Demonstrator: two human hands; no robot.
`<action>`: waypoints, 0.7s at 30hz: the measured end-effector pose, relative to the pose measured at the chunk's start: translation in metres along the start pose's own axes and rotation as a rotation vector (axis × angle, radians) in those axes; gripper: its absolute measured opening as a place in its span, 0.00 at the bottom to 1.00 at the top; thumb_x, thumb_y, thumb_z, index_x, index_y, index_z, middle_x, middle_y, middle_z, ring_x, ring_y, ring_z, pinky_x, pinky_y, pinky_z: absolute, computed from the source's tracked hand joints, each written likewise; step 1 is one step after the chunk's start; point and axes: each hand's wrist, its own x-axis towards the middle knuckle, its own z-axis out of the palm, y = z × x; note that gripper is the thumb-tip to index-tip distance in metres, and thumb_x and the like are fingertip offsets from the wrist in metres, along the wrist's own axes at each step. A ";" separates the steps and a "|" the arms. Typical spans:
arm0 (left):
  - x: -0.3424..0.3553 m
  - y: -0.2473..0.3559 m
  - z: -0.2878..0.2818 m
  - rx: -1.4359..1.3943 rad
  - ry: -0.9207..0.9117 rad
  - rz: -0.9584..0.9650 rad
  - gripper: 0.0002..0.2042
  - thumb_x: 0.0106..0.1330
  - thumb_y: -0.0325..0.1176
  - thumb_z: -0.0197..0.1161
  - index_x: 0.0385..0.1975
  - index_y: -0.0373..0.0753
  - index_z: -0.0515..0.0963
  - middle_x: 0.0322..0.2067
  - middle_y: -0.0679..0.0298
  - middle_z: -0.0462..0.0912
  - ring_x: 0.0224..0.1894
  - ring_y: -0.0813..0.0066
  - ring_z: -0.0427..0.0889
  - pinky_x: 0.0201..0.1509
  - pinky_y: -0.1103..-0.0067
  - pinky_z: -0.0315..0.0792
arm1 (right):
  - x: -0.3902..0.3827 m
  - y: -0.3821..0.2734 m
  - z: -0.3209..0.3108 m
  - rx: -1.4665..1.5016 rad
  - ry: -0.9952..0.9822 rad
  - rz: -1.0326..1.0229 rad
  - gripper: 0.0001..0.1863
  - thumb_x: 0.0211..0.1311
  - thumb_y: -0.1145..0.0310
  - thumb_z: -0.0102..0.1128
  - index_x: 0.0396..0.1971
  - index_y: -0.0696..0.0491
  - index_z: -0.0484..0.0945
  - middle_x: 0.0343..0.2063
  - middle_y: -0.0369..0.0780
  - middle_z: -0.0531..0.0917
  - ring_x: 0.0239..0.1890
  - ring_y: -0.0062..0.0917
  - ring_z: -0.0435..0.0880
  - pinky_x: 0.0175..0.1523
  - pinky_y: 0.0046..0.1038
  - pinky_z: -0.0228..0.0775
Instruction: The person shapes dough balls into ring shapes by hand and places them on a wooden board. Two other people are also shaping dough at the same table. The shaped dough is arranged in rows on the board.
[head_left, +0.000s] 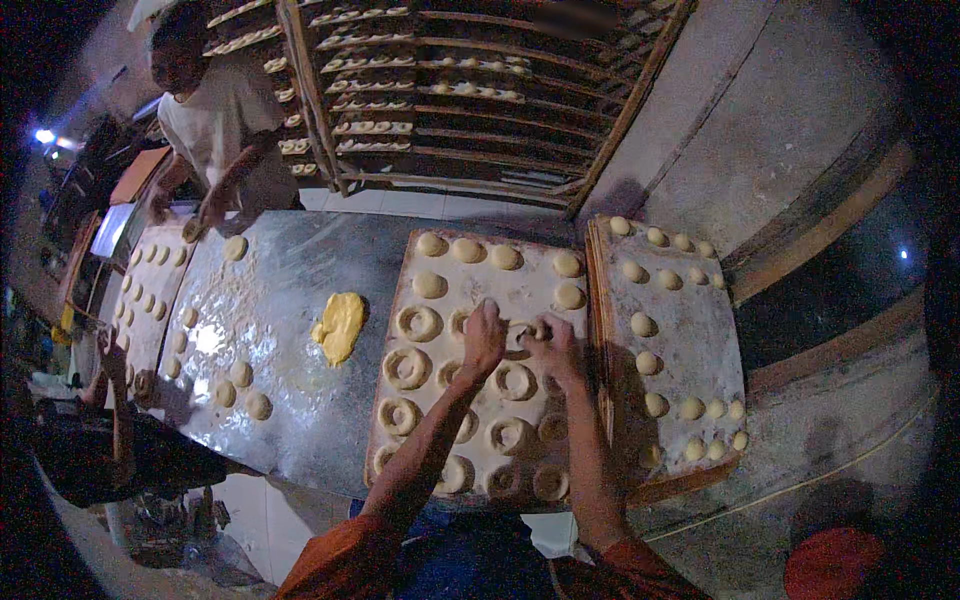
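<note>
My left hand (pixel 484 335) is over the middle of a floured board (pixel 535 285), its fingers curled, with what they hold hidden. My right hand (pixel 555 348) is just to its right, fingers closed on a piece of dough (pixel 522 330) between the two hands. Shaped dough rings with hollow centers (pixel 515 380) cover the lower part of the board, around and under my forearms. Round dough balls (pixel 468 250) lie along its upper rows.
Left are a metal tabletop (pixel 260 310) with yellow paste (pixel 340 325), more balls and another board (pixel 145 310). A second board (pixel 690 330) adjoins at right. A co-worker (pixel 215 130) stands back left, another's arm (pixel 115 400) at left edge. A rack (pixel 470 140) holds trays behind.
</note>
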 end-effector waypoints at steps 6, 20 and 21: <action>0.010 -0.015 0.009 0.745 0.012 0.079 0.23 0.52 0.38 0.61 0.47 0.36 0.69 0.41 0.51 0.75 0.48 0.51 0.71 0.48 0.54 0.60 | 0.010 0.027 -0.008 -0.551 -0.102 0.514 0.39 0.52 0.71 0.62 0.62 0.59 0.52 0.60 0.53 0.60 0.63 0.42 0.61 0.61 0.38 0.59; -0.038 -0.014 -0.032 0.754 0.146 0.402 0.18 0.54 0.37 0.60 0.46 0.43 0.72 0.46 0.58 0.73 0.53 0.59 0.69 0.54 0.58 0.60 | 0.107 0.127 -0.040 -1.526 -0.537 0.033 0.31 0.61 0.64 0.48 0.61 0.62 0.55 0.60 0.55 0.59 0.61 0.45 0.61 0.62 0.47 0.56; -0.063 -0.006 -0.053 0.583 0.107 0.292 0.17 0.53 0.35 0.61 0.44 0.43 0.73 0.45 0.58 0.73 0.52 0.57 0.69 0.54 0.59 0.60 | 0.108 0.139 -0.043 -1.011 -0.397 0.264 0.33 0.58 0.63 0.51 0.61 0.61 0.56 0.59 0.54 0.61 0.59 0.44 0.64 0.59 0.46 0.59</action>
